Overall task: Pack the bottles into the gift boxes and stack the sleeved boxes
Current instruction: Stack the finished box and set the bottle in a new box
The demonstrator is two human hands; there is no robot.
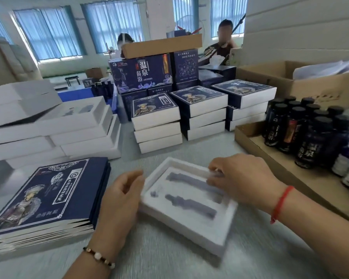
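Nine sleeved boxes (197, 101) already stand finished at the far middle of the surface (169, 258), in three stacks of three. The box in hand is only at its start: an open white gift box (186, 224) lies near the middle with its moulded tray showing, and both long bottle hollows (191, 204) are unfilled.

The left hand (121, 192) steadies the box's left edge, its fingers loosely curled against the rim; the blur makes it hard to say whether they pinch it or just touch. The right hand (240, 178) rests over the far right corner, fingertips (212, 168) bent down onto the rim, holding no bottle.

The dark bottles (302, 129) wait upright in a cardboard tray (250, 141) at the right, well apart from the box. Flat blue sleeves (48, 194) lie piled near left, and more empty white boxes (54, 127) are heaped far left. Filling, sleeving and stacking this box all remain, with many more to follow.
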